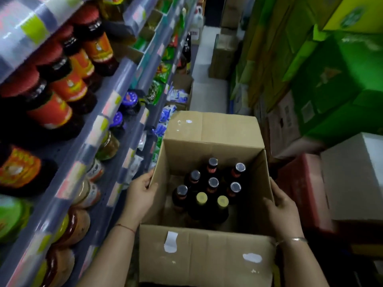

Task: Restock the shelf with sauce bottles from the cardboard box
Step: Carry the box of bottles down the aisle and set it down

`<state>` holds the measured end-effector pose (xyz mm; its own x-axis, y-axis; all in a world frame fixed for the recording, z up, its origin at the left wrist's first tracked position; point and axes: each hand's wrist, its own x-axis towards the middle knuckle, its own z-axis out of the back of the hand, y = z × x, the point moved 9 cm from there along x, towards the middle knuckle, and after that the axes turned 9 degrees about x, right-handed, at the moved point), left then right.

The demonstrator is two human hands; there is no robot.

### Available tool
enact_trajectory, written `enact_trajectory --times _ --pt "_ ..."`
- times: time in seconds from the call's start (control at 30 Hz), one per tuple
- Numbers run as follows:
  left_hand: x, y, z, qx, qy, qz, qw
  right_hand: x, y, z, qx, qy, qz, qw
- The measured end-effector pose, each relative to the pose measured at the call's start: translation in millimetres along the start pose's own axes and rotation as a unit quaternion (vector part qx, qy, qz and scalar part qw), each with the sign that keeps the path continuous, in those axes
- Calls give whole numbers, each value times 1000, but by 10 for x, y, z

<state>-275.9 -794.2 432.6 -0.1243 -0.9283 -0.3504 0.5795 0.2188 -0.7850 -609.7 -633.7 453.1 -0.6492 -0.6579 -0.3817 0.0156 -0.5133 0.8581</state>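
The left hand (139,194) and right hand (280,206) each clasp a side wall of the open cardboard box (207,251), held just right of the shelf (116,83). Eight bottles (213,189) stand upright inside it, so by my reckoning most of the restocking remains.

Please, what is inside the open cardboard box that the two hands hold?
Inside the cardboard box stand eight dark bottles: six with grey caps and two with yellow caps. Bare box floor shows at the left. The bottles' lower parts and most of their labels are hidden in shadow.
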Motion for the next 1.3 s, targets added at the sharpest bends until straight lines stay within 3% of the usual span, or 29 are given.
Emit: enact_trajectory --times 0.87,1.3 --pt "4319 -2147 -528 -13 -25 23 999 4304 2153 -721 -2 10 15 1000" --pt "6508 -2897 -791 -7 -5 13 1000 6323 2859 -1234 23 -2 -14 1000"
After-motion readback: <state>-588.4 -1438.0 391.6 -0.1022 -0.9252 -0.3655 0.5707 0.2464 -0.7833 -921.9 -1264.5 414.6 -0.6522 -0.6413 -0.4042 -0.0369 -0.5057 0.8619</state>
